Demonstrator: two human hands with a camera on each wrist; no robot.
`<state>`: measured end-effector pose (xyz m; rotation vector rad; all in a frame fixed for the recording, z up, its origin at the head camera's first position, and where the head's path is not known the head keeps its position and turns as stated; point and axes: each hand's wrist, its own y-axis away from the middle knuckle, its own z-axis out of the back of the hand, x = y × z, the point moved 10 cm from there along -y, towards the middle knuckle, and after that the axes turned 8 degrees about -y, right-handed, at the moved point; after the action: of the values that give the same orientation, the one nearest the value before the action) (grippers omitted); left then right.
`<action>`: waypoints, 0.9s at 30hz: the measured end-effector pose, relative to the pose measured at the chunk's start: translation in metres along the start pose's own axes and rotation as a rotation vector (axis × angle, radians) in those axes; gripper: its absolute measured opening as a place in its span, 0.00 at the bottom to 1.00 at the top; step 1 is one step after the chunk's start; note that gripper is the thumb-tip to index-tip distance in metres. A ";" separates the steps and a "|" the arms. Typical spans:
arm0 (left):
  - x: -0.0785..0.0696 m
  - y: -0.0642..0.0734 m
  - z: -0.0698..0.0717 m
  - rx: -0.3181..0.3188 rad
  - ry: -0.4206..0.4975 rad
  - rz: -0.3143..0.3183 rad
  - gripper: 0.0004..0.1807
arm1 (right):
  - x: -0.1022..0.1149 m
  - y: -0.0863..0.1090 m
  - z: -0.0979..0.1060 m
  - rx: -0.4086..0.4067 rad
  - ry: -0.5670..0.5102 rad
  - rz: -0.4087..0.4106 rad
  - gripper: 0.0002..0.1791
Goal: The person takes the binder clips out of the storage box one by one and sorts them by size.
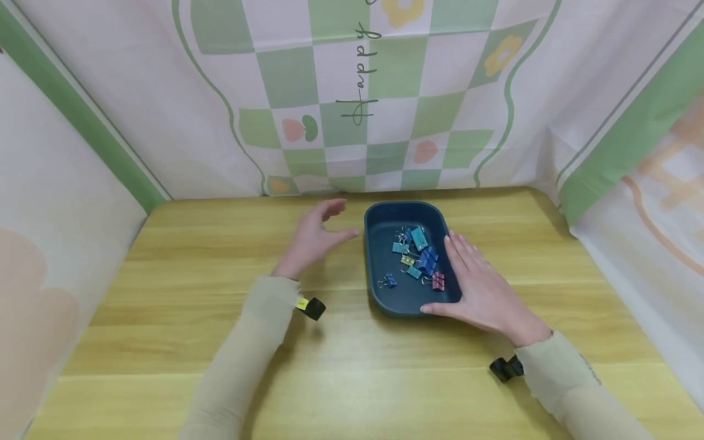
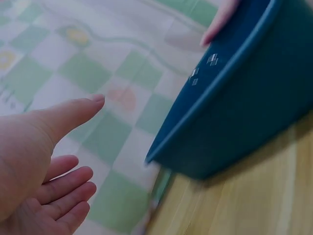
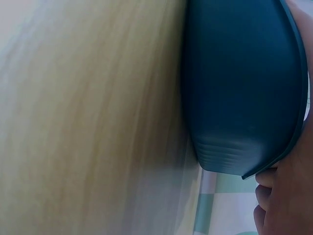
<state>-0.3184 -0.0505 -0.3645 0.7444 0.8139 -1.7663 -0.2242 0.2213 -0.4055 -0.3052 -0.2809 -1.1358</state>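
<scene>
The tray (image 1: pixel 404 212) sits flat on the counter (image 1: pixel 165 342), binder clips (image 1: pixel 427 261) scattered inside. The right hand (image 1: pixel 484 293) lies on its right side, fingers nearly straight along the rim, thumb spread to the near rim; how hard they press, I cannot tell. The left hand (image 1: pixel 313 241) is half open and empty, just beside the left rim. The step looks like positioning the tray; a two-handed hold would need the left fingers to meet that rim.
</scene>
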 end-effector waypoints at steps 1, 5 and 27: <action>-0.004 0.001 -0.004 0.009 0.001 -0.002 0.41 | 0.000 0.000 0.000 0.002 -0.002 -0.003 0.75; -0.019 0.005 -0.022 0.044 0.029 -0.001 0.43 | 0.000 0.000 0.000 0.012 -0.006 -0.011 0.75; -0.061 0.016 -0.107 0.177 0.100 -0.011 0.41 | 0.004 0.000 0.001 0.006 -0.001 0.035 0.72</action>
<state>-0.2732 0.0645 -0.3814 0.9532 0.7349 -1.8397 -0.2223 0.2182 -0.4035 -0.3044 -0.2789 -1.1001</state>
